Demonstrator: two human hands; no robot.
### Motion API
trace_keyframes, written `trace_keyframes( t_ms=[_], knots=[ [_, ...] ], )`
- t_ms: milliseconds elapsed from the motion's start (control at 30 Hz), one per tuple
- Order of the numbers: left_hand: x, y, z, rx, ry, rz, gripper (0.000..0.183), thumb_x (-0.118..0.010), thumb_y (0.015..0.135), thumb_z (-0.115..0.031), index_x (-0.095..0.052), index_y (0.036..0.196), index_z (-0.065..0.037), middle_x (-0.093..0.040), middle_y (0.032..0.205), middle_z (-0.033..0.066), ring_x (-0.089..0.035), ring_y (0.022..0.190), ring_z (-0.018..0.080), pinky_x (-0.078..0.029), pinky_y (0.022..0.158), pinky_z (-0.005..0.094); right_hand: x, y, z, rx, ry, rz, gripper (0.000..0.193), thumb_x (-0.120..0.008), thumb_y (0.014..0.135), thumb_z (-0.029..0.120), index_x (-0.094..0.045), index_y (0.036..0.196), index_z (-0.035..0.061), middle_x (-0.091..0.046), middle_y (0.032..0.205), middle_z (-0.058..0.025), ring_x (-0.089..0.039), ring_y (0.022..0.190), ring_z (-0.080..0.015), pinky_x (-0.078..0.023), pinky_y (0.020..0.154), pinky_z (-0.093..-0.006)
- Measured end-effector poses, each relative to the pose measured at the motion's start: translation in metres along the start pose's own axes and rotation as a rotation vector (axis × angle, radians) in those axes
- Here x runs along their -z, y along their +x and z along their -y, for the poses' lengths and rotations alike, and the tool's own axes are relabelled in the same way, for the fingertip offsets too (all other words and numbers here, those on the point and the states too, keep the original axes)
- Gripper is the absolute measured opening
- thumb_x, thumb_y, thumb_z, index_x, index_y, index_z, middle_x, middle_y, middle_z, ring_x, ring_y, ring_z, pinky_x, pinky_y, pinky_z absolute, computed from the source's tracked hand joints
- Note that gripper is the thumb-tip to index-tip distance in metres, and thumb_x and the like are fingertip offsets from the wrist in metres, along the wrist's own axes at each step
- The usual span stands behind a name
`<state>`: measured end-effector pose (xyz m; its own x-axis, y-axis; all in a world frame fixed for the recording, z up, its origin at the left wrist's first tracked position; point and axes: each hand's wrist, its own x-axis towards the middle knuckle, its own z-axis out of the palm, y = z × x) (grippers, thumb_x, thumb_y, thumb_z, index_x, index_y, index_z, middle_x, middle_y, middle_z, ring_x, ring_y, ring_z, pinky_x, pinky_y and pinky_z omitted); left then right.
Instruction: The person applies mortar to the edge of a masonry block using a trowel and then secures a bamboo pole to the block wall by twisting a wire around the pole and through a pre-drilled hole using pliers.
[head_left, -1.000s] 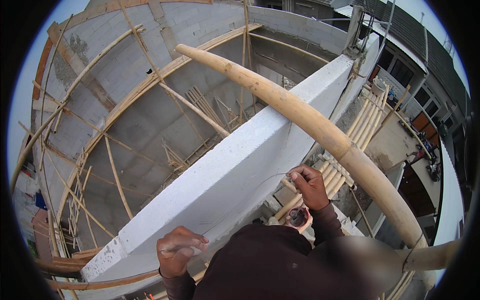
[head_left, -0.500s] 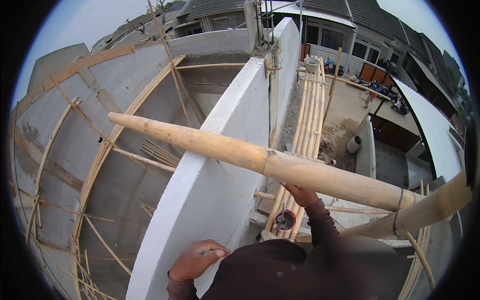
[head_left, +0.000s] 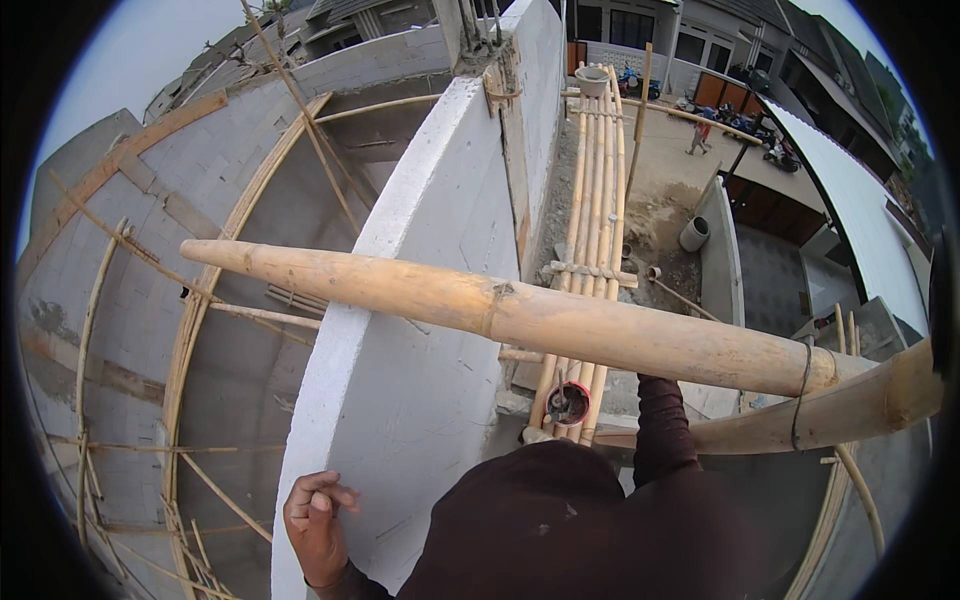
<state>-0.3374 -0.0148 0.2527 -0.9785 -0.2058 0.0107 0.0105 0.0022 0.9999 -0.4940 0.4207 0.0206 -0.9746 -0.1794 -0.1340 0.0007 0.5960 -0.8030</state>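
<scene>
My left hand point(head_left: 318, 520) is raised beside the top edge of the white block wall point(head_left: 345, 385). Its fingers are loosely bent and apart, with nothing in them. A thick bamboo pole point(head_left: 590, 328) crosses in front of me, over the wall. My right arm, in a dark sleeve point(head_left: 664, 420), reaches forward beneath this pole, which hides the hand. Left of that sleeve, a red-rimmed bucket point(head_left: 584, 392) holds grey material and a tool handle. It rests on a walkway of bamboo poles point(head_left: 597, 200).
A second thick bamboo pole point(head_left: 850, 405) is wired to the first at right. A grey bowl point(head_left: 592, 80) stands at the walkway's far end. Thin bamboo scaffolding point(head_left: 215, 260) fills the space left of the wall. A person point(head_left: 700, 135) is on the ground far off.
My left hand has moved left and its fingers have lifted. My right hand, partly visible below the pole before, has gone out of sight behind it. The view has shifted a little.
</scene>
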Motion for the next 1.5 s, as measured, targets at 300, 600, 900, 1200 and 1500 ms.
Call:
trace_keyframes(
  t_ms=[300,600,900,1200,1500],
  knots=[
    [-0.021,0.032,-0.040,-0.374,0.478,-0.134,0.022,-0.059,0.094,-0.017,-0.063,0.102,0.003,-0.062,0.093,0.0104,-0.059,0.087,0.0177,-0.047,0.082,0.0314,0.062,0.077,0.092,0.323,0.314,-1.223,0.024,-0.056,0.098,0.019,-0.067,0.098,-0.0024,-0.063,0.072,-0.0046,-0.055,0.063,-0.0134,-0.046,0.061,-0.0290],
    [-0.099,0.123,-0.087,-1.044,1.529,-0.327,0.033,-0.063,0.091,-0.022,-0.060,0.120,-0.007,-0.062,0.115,0.0132,-0.058,0.111,0.0291,-0.040,0.101,0.0438,0.009,0.149,0.221,0.647,0.690,-0.130,0.017,-0.061,0.097,0.018,-0.067,0.098,0.0020,-0.049,0.068,0.0072,-0.035,0.059,-0.0014,-0.028,0.051,-0.0192],
    [-0.081,0.124,-0.004,-0.655,1.000,-0.166,0.017,-0.055,0.097,-0.011,-0.066,0.103,0.001,-0.065,0.080,0.0125,-0.064,0.067,0.0209,-0.048,0.060,0.0313,-0.030,0.170,0.215,0.555,0.746,-0.195,0.019,-0.060,0.097,0.019,-0.066,0.094,0.0015,-0.053,0.071,0.0048,-0.042,0.064,-0.0030,-0.035,0.057,-0.0204],
    [-0.126,0.119,0.080,-0.334,0.390,-0.227,0.020,-0.053,0.099,-0.011,-0.063,0.104,0.005,-0.069,0.083,0.0143,-0.070,0.075,0.0208,-0.054,0.068,0.0295,-0.099,0.107,0.192,0.422,1.044,0.237,0.026,-0.052,0.101,0.027,-0.059,0.104,0.0018,-0.061,0.078,-0.0061,-0.061,0.064,-0.0145,-0.051,0.058,-0.0271],
    [-0.127,0.132,0.086,-0.428,0.507,-0.293,0.017,-0.055,0.096,-0.008,-0.065,0.101,0.005,-0.071,0.083,0.0150,-0.069,0.075,0.0204,-0.053,0.069,0.0308,-0.089,0.099,0.198,0.200,1.172,0.502,0.028,-0.058,0.098,0.029,-0.061,0.103,0.0011,-0.063,0.081,-0.0080,-0.066,0.068,-0.0169,-0.054,0.064,-0.0292]
  ],
)
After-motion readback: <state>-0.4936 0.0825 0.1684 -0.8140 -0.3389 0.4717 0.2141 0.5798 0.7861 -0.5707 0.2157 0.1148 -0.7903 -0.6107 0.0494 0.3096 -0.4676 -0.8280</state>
